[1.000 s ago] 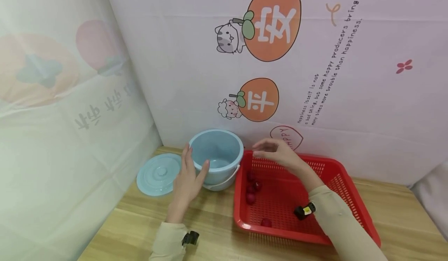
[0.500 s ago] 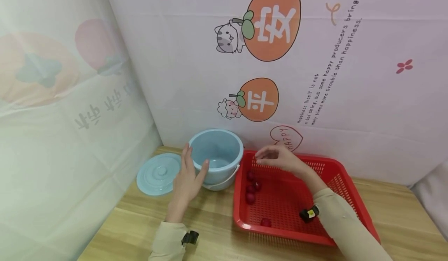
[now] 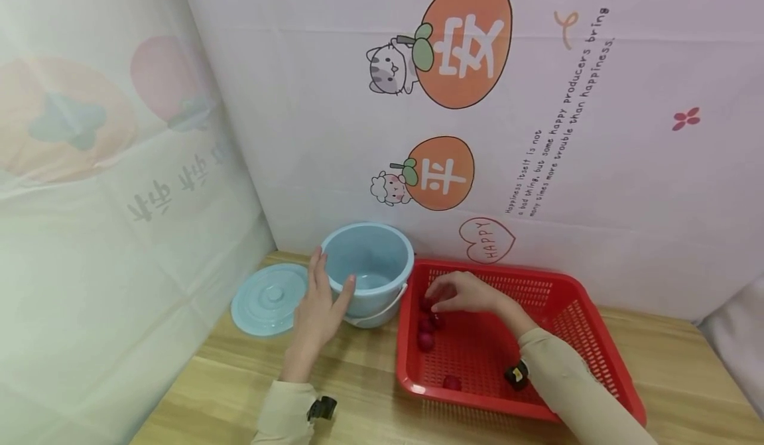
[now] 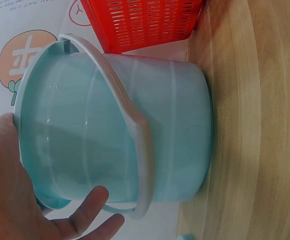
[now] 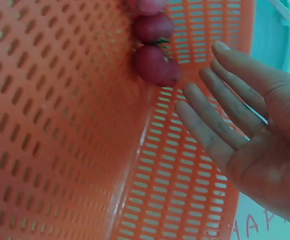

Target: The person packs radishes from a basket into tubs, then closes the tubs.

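A light blue bucket with a white handle stands upright on the table. My left hand rests at its near left rim, thumb and fingers apart. The left wrist view shows the same hand against the bucket's rim. To the right sits a red plastic basket with several dark red round fruits along its left side. My right hand is lowered into the basket beside these fruits. In the right wrist view its fingers are extended near the fruits, holding nothing.
A light blue lid lies flat on the wooden table left of the bucket. One more red fruit is near the basket's front side. A printed white cloth hangs close behind the bucket and basket.
My right hand has come down from above the basket's back rim into the basket, toward the fruits at its left side. The left hand stays at the bucket.
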`<state>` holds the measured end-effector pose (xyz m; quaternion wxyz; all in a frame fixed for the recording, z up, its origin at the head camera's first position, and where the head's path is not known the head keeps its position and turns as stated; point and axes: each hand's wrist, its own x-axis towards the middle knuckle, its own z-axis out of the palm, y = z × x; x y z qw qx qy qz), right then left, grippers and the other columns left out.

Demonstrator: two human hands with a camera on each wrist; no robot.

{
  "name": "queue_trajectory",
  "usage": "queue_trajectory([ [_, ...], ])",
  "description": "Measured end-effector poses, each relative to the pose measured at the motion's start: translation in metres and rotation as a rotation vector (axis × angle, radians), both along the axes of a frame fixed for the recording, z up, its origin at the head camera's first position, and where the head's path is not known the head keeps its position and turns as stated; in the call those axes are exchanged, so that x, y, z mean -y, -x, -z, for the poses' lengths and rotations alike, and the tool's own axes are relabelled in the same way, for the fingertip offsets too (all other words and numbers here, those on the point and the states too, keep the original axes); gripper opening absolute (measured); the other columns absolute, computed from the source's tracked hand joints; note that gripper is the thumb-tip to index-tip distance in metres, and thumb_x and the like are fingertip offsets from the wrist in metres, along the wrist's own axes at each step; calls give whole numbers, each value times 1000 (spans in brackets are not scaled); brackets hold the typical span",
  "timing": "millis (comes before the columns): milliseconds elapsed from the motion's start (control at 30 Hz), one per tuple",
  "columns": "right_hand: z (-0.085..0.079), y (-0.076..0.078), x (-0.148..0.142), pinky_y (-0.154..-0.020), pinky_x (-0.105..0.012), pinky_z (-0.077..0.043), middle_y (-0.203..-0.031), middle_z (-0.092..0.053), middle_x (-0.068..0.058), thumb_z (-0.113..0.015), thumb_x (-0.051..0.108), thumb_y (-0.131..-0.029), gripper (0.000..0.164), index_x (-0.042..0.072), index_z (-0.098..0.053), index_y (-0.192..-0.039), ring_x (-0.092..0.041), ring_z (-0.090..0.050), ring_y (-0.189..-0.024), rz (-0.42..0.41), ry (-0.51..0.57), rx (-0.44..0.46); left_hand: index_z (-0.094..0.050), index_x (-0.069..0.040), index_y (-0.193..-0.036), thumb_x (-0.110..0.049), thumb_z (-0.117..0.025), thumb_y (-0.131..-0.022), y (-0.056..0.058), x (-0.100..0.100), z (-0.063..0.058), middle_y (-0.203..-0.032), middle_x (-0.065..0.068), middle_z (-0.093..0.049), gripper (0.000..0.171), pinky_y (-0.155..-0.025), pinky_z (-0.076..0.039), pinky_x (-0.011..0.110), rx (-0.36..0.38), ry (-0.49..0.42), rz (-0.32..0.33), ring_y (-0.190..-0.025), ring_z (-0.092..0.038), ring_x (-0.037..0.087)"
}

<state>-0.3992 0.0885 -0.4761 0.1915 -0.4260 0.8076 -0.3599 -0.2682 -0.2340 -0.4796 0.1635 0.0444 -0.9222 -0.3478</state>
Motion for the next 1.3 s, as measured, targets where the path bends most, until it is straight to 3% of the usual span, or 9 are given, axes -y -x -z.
queue_trajectory([
  [133, 4, -1, 3, -87, -31, -59, -116, -76, -15, -81, 11, -93, 30, 0, -74, -121, -23, -74, -101, 5, -44, -13, -10, -13, -170, -69, -42, -106, 0, 0, 0, -177, -7, -2, 91, -53, -43, 35, 3, 5, -5, -76, -62, 26],
  [400, 10, -4, 8, -87, -34, -60, -119, -74, -21, -79, 5, -93, 32, -4, -73, -124, -41, -71, -109, -25, -88, -9, -10, -13, -170, -68, -42, -106, -1, 0, 0, -177, -7, -3, 90, -53, -43, 35, -4, -2, -4, -76, -63, 27],
  [767, 14, -8, 11, -87, -37, -59, -109, -76, -13, -82, 3, -89, 31, -4, -76, -118, -26, -71, -99, -130, -187, -107, -13, -11, -170, -68, -42, -106, 0, 0, -1, -177, -7, -3, 90, -55, -44, 35, -15, 2, -6, -85, -66, 32],
  [1300, 15, -11, 16, -83, -32, -57, -104, -76, -8, -82, 1, -87, 28, -1, -77, -114, -21, -68, -94, -75, -210, -134, -10, -14, -170, -69, -40, -105, 1, 0, -1, -177, -6, -4, 90, -57, -46, 35, -11, -6, -5, -91, -68, 34],
])
